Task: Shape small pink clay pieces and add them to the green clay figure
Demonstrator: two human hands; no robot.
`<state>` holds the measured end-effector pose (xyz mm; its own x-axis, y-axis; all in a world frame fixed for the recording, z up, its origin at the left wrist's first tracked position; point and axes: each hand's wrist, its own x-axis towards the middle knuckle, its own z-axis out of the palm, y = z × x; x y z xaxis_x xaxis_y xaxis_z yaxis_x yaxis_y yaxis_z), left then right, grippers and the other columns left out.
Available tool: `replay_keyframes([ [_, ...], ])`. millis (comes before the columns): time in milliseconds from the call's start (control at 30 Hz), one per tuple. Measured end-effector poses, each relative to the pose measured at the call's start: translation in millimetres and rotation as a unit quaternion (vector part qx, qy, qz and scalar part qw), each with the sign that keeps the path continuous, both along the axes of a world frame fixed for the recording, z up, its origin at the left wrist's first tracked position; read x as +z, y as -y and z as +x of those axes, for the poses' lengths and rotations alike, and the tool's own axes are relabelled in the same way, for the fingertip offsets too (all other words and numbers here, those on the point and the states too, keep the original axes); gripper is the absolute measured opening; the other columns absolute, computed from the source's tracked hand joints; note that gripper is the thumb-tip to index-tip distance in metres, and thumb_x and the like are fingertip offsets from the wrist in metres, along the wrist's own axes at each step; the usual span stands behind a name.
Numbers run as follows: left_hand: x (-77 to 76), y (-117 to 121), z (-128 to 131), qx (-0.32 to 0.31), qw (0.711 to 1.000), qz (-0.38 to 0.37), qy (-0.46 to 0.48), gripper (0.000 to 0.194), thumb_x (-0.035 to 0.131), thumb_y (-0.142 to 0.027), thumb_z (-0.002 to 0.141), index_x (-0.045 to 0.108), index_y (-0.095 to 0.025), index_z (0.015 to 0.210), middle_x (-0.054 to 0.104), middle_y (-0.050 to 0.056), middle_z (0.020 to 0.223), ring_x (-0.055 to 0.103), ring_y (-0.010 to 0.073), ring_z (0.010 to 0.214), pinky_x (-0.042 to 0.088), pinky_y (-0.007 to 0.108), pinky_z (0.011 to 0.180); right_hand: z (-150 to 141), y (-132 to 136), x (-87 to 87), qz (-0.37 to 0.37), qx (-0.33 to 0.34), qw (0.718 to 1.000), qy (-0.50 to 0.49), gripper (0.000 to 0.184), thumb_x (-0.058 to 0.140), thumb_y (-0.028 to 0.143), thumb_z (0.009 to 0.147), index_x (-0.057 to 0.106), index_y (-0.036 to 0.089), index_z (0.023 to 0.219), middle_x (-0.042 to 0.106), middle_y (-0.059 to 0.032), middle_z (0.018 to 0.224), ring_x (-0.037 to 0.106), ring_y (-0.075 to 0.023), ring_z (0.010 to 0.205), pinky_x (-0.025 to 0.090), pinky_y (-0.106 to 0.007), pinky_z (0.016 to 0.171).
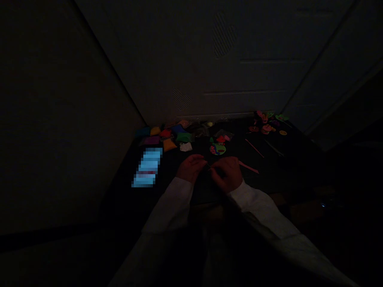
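In the dim light, my left hand [191,168] and my right hand [228,172] meet above the dark table, fingertips pinched close together. Between them shows a tiny thin, pale piece [208,164], too small and dark to name. Just beyond my fingers lies a round green disc [218,149] with blue, pink and dark red shapes on it. A flat pink strip [249,167] sticks out past my right hand; whether the hand touches it I cannot tell. Small red and green bits [220,139] sit behind the disc.
A lit phone [147,167], its screen blurred, lies at left. Behind it are several coloured packets [169,144] and a white one [186,147]. Thin sticks [254,148] lie right of centre. Small colourful figures [266,128] gather at the back right, before a pale panel [191,59].
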<state>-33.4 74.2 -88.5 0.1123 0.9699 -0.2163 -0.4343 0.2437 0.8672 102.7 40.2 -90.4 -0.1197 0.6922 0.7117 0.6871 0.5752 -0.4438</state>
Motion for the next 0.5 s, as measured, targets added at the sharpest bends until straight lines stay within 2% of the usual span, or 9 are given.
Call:
replay_keyframes([
  [200, -0.1, 0.3, -1.3, -0.003, 1.0, -0.005, 0.0, 0.03, 0.069, -0.017, 0.046, 0.053, -0.014, 0.071, 0.058, -0.002, 0.06, 0.053, 0.0067, 0.055, 0.036, 0.019, 0.053, 0.1, 1.1, 1.5, -0.001, 0.028, 0.999, -0.039, 0.007, 0.05, 0.016, 0.069, 0.05, 0.018, 0.075, 0.058, -0.0039, 0.083, 0.052, -0.0136, 0.082, 0.04, -0.03, 0.075],
  [500, -0.6, 2.5, 1.6, -0.019, 1.0, 0.004, 0.0, 0.029, 0.07, -0.015, 0.045, 0.053, -0.014, 0.069, 0.058, -0.002, 0.059, 0.051, 0.0064, 0.053, 0.036, 0.019, 0.052, 0.5, -2.0, -2.7, -0.02, 0.039, 0.998, -0.05, 0.008, 0.051, 0.019, 0.071, 0.051, 0.018, 0.079, 0.058, -0.0031, 0.077, 0.053, -0.0124, 0.074, 0.043, -0.026, 0.067],
])
